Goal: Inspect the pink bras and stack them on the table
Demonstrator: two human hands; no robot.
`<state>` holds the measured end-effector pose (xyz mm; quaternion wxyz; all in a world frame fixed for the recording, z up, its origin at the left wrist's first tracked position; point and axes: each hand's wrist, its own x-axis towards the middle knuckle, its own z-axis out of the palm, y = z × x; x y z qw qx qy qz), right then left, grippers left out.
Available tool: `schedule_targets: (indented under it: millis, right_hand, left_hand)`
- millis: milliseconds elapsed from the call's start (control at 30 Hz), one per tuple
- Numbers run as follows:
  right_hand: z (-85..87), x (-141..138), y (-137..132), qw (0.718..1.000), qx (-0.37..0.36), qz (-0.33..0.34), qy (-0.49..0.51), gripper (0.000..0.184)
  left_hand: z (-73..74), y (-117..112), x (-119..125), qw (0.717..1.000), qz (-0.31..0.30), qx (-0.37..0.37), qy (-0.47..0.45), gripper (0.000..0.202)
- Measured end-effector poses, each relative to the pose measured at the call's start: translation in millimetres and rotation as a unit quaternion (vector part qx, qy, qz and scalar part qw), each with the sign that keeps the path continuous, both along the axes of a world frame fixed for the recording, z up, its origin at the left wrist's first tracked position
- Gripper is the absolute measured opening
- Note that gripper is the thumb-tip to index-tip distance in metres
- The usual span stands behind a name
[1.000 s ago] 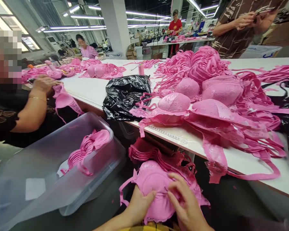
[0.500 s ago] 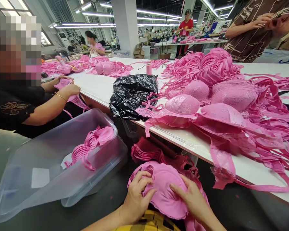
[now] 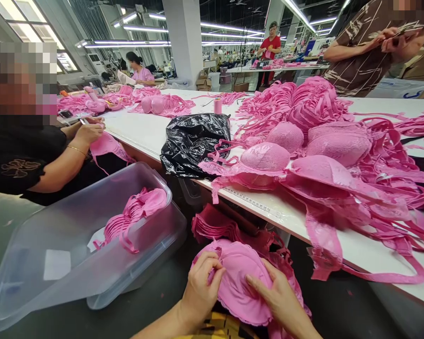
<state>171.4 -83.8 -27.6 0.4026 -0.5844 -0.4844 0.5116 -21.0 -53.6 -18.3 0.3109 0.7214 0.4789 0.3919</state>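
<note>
A pink bra [image 3: 238, 278] is held low in front of me, the smooth inner side of its cups facing up. My left hand [image 3: 202, 282] pinches the bra's edge between thumb and fingers at its left side. On the opposite side my right hand [image 3: 277, 289] grips it, the thumb lying on the cup and the fingers behind. Part of the bra hangs down below my right hand. Just beyond it, under the table edge, lies a stack of darker red-pink bras [image 3: 219, 226].
A white table [image 3: 141, 132] bears a heap of pink bras [image 3: 297, 103], a black plastic bag [image 3: 194, 141] and a pink thread spool [image 3: 217, 106]. Clear plastic bins [image 3: 74, 268] stand at left, with bras inside. A co-worker [image 3: 24, 160] sits beyond them; another person [image 3: 363, 52] stands at right.
My left thumb has closed against the fingers at the bra's edge. My right hand keeps its hold. The co-worker at left has moved the pink garment in their hands.
</note>
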Motion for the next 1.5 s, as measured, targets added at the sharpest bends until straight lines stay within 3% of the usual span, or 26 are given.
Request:
schedule_targets:
  millis: [133,233,333,400,500,600,700,800,867,967,1100,1233,1300,1400,1500]
  right_hand:
    - [1.4,5.9,0.9,0.999,-0.006,0.025,0.030,0.051]
    - [1.4,10.5,2.2,0.997,-0.013,0.035,0.067,0.053]
    - [2.6,12.3,2.8,0.997,-0.011,0.022,0.073,0.051]
    - [4.6,12.2,2.5,0.999,0.001,0.019,0.050,0.049]
    - [7.0,11.7,2.3,0.999,0.011,0.028,0.027,0.045]
    - [5.7,12.6,3.8,0.997,-0.003,0.036,0.067,0.043]
    - [2.4,14.7,6.0,0.992,-0.010,0.041,0.118,0.041]
    - [1.6,16.0,6.9,0.992,-0.002,0.032,0.124,0.040]
    - [2.5,15.8,6.9,0.993,0.005,0.033,0.111,0.040]
    - [2.3,15.1,7.6,0.996,0.022,0.037,0.080,0.042]
    - [-1.3,15.2,8.1,0.999,0.042,0.024,0.002,0.045]
    - [7.3,6.0,0.7,0.973,0.163,-0.059,-0.151,0.023]
    - [17.0,-5.2,-5.9,0.957,0.210,-0.042,-0.196,0.014]
    - [28.7,-24.5,-13.8,0.956,0.211,0.022,-0.202,0.016]
    - [30.6,-37.2,-15.6,0.966,0.184,-0.003,-0.183,0.020]
  left_hand:
    - [3.1,1.0,-0.7,0.996,0.014,-0.078,-0.047,0.013]
    - [6.2,0.9,-0.6,0.994,0.007,-0.093,-0.060,0.016]
    - [9.5,1.5,0.4,0.988,-0.015,-0.143,-0.064,0.009]
    - [11.6,3.4,1.6,0.981,-0.030,-0.185,-0.054,0.020]
    - [14.5,7.9,3.8,0.987,-0.036,-0.158,-0.007,0.014]
    - [18.3,12.8,5.9,0.991,-0.027,-0.128,-0.004,0.037]
    - [24.0,16.8,5.7,0.975,-0.046,-0.211,-0.056,0.038]
    - [28.0,18.9,2.6,0.934,-0.089,-0.325,-0.117,0.025]
    - [28.3,19.0,0.6,0.920,-0.090,-0.356,-0.138,0.019]
    - [27.3,18.1,0.2,0.920,-0.077,-0.357,-0.143,0.017]
    - [29.2,18.3,2.8,0.907,-0.119,-0.383,-0.129,0.019]
    - [32.1,16.6,4.4,0.912,-0.121,-0.368,-0.132,0.023]
    - [33.3,13.2,5.6,0.917,-0.112,-0.357,-0.140,0.025]
    - [36.1,6.9,8.2,0.921,-0.098,-0.347,-0.145,0.027]
    - [39.7,3.0,9.8,0.916,-0.097,-0.358,-0.156,0.027]
